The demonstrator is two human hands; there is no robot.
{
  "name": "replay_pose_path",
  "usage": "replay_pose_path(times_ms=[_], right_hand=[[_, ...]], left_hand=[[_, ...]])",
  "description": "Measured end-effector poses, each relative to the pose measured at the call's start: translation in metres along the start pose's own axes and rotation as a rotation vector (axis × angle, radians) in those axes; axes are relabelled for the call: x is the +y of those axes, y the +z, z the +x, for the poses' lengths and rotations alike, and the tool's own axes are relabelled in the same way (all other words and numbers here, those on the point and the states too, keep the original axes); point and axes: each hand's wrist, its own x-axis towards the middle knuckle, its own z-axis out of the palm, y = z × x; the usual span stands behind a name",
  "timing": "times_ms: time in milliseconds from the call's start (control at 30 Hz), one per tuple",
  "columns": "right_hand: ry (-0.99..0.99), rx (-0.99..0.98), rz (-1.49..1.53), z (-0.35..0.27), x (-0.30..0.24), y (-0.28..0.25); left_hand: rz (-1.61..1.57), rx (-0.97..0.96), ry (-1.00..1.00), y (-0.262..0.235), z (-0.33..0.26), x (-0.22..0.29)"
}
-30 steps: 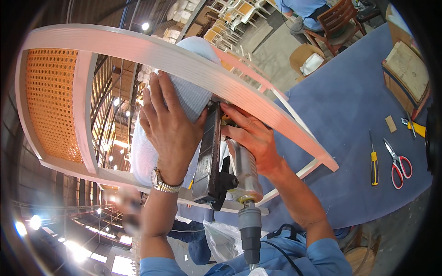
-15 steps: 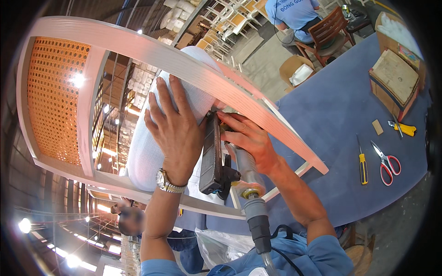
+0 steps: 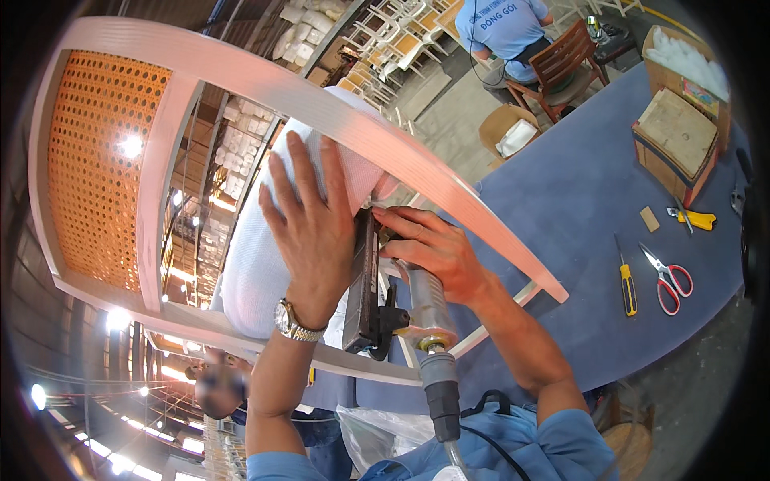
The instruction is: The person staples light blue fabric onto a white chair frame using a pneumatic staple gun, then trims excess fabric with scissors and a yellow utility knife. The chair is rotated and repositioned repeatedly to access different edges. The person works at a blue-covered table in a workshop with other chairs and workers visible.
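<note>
A pale wooden chair with a woven cane back panel lies tipped over in front of me. Its seat cushion, covered in whitish fabric, shows between the frame rails. My left hand rests flat on the cushion, fingers stretched and somewhat apart. My right hand is wrapped round an air staple gun. The tool's nose points up at the cushion's edge, between my two hands; the exact contact spot is hidden. An air hose fitting runs from the tool down toward my body.
A blue-covered table bears a yellow screwdriver, red-handled scissors, a yellow cutter and a worn box. Beyond it, a person in blue sits by a brown wooden chair. Another person is at lower left.
The staple gun's nose has dropped slightly, with my right hand still round it. My left hand's fingers have shifted slightly right over the cushion. The whole view has turned a little.
</note>
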Motion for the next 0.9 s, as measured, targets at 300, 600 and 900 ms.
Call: replay_pose_path(times_ms=[300, 600, 900], right_hand=[[0.064, 0.078, -0.073, -0.024, -0.024, 0.000], [0.101, 0.115, -0.087, -0.034, -0.031, -0.010], [0.071, 0.217, 0.006, -0.022, -0.018, 0.012]], left_hand=[[-0.550, -0.042, 0.135, -0.026, 0.016, -0.110], [-0.820, -0.303, 0.023, 0.006, 0.041, -0.087], [-0.335, -0.056, 0.043, -0.016, 0.001, -0.033]])
